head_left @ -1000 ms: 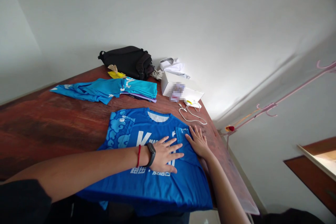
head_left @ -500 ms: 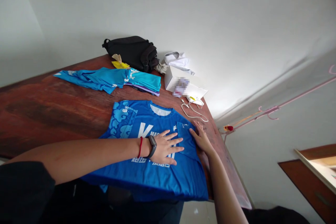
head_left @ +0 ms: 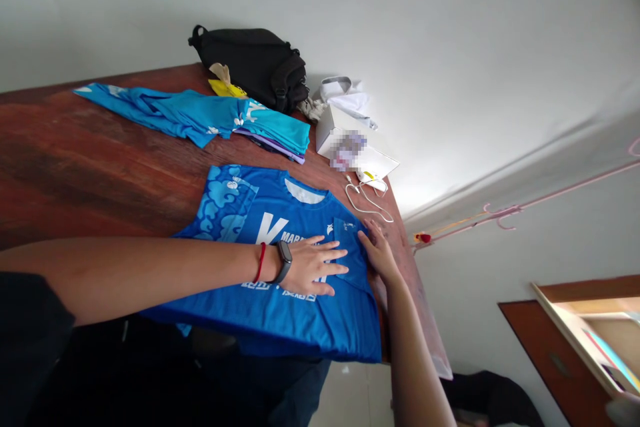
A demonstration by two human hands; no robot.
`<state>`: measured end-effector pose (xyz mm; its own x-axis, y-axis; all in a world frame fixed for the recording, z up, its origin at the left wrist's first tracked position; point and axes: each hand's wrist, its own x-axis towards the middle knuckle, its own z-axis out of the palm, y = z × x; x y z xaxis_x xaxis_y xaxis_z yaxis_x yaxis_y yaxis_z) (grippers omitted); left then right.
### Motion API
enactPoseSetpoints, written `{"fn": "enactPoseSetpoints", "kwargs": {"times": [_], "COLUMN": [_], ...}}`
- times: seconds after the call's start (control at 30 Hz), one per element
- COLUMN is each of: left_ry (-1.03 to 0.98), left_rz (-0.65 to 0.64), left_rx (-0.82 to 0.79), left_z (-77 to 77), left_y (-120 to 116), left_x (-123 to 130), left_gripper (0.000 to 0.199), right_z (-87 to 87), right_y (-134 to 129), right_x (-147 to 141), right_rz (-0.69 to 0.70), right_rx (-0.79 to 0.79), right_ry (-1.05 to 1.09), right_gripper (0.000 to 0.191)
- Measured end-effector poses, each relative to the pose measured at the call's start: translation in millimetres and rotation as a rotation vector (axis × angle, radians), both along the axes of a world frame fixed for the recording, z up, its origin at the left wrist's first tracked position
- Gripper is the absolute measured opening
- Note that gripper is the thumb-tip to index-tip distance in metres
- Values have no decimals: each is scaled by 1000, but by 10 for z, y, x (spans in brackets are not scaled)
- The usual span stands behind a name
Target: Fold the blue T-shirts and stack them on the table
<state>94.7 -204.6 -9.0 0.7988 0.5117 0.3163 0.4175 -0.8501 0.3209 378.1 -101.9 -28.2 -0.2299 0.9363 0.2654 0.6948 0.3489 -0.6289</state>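
A blue printed T-shirt point(head_left: 300, 330) lies spread face up on the wooden table, both sleeves turned in over its front and the hem hanging at the near edge. My left hand point(head_left: 310, 268) rests flat on the chest print with its fingers spread, a dark watch and red string at the wrist. At the shirt's right edge, beside the folded-in sleeve point(head_left: 350, 247), my right hand point(head_left: 381, 252) lies with fingers stretched out and the thumb apart, touching the cloth. Part of the white lettering is hidden under my left hand.
Behind the shirt lies a stack of folded clothes point(head_left: 280, 127) with a light blue garment point(head_left: 170, 110) trailing left. A black backpack point(head_left: 245, 60), a white box point(head_left: 327, 130) and a white cable point(head_left: 367, 203) sit farther back on the table point(head_left: 125, 167). A pink rack pole point(head_left: 565, 190) stands right.
The view has shifted, so the table items appear higher and the shirt slightly left. Both hands stay in nearly the same place on the shirt.
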Motion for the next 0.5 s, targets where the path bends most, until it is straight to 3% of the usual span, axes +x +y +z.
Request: {"fn": "enactPoseSetpoints", "kwargs": {"times": [0.5], "left_ry": [-90], "left_rz": [56], "left_rx": [24], "left_z": [-29], "left_y": [-56], "left_x": [50], "left_gripper": [56], "right_z": [43], "right_y": [32], "right_x": [-24], "right_rz": [-36], "right_rx": [-18], "right_ry": [21], "right_gripper": [51]}}
